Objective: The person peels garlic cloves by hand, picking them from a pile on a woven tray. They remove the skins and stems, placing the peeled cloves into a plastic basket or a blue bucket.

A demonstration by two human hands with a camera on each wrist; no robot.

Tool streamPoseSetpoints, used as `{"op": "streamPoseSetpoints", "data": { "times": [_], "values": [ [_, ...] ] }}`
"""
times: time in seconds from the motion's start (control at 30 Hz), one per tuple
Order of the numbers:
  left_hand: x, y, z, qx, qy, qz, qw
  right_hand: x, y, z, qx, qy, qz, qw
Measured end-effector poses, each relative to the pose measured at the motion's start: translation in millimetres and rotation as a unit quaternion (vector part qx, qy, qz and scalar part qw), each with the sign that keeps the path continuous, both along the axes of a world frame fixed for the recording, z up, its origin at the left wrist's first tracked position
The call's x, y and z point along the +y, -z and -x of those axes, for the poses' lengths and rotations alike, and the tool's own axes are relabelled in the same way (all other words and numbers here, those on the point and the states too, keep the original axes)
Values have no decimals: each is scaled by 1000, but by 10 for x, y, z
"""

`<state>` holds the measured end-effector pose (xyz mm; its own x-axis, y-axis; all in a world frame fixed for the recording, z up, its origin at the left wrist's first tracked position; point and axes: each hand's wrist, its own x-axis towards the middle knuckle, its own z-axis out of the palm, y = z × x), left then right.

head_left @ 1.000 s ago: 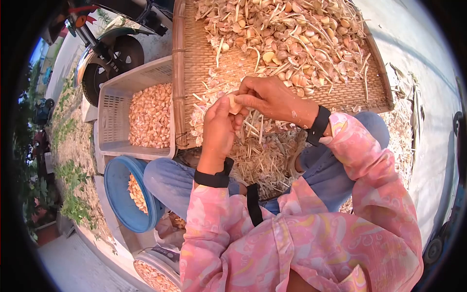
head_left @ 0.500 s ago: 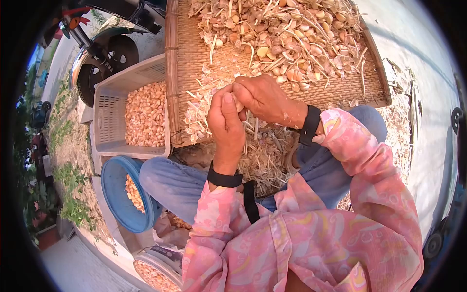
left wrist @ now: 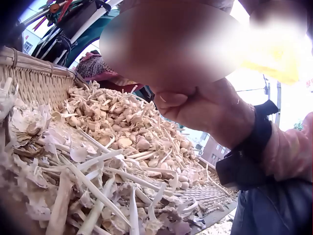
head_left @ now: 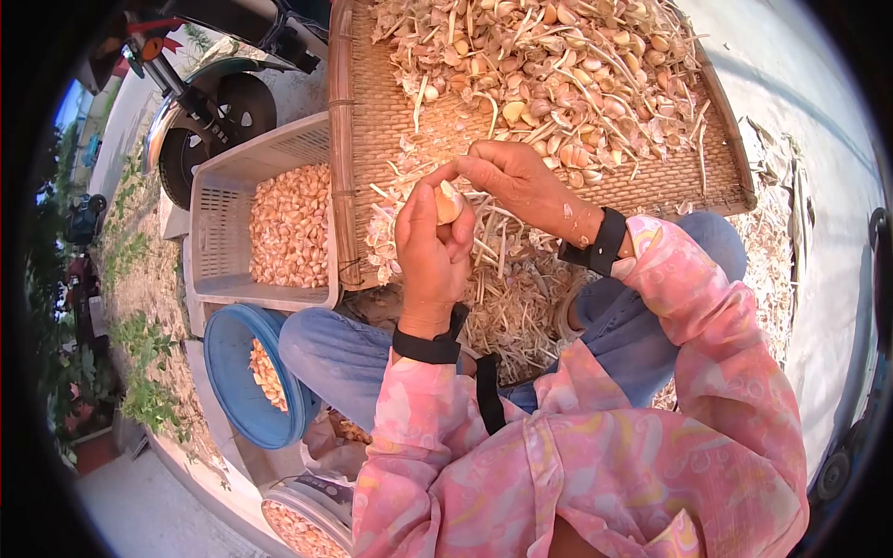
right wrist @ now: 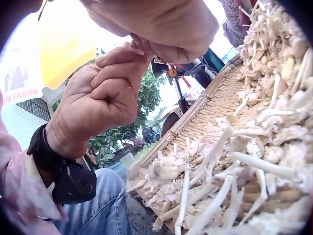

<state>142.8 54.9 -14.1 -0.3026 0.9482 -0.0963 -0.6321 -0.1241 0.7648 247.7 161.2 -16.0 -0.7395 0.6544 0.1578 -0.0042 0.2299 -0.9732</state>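
Observation:
A pale garlic clove [head_left: 448, 203] sits between the thumb and curled fingers of my left hand [head_left: 431, 246], raised over the tray's near edge. Its lower part is hidden by the fingers. My right hand [head_left: 523, 186] comes in from the right, its thumb and index finger bent together at the left index fingertip, just above the clove. I cannot tell whether a bit of skin is pinched there. In the right wrist view, the left hand [right wrist: 100, 93] has folded fingers and meets the right hand [right wrist: 161, 22] at the fingertips. A blur covers much of the left wrist view.
A woven tray [head_left: 426, 121] bears a heap of garlic cloves [head_left: 567, 84] with dry skins and stalks. On the left stand a white crate [head_left: 219, 219] of cloves, a blue bucket [head_left: 233, 372] partly filled, and another container of cloves [head_left: 302, 532]. Stalk scraps [head_left: 512, 312] lie between the legs.
The hands closed over the clove half a second ago, hiding it; now it shows again in the left hand. The right fingertips have shifted from the clove to just above it.

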Motion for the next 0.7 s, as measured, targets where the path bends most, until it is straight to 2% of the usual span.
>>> {"op": "streamPoseSetpoints", "data": {
  "times": [0.07,0.1,0.13,0.17,0.27,0.3,0.43,0.7],
  "values": [
    [-67,-42,97,-70,68,-43,994,134,171,16,-21,42,-17,999],
    [-113,-255,19,-49,46,5,998,205,248,11,-41,57,-36,997],
    [-168,-454,-8,-10,123,-68,990,265,280,17,-59,70,-57,994],
    [-247,-673,-44,29,197,-137,970,281,281,12,-80,67,-73,992],
    [-380,-1496,-166,2,405,-244,881,255,273,-11,-165,12,-104,981],
    [-393,-1596,-221,-25,440,-268,857,215,248,-10,-154,14,-136,979],
    [-443,-1517,-412,-113,425,-271,856,207,288,20,-181,10,-124,976],
    [-474,-1483,-377,-180,381,-248,872,161,264,64,-209,-10,-172,963]
  ]
}}
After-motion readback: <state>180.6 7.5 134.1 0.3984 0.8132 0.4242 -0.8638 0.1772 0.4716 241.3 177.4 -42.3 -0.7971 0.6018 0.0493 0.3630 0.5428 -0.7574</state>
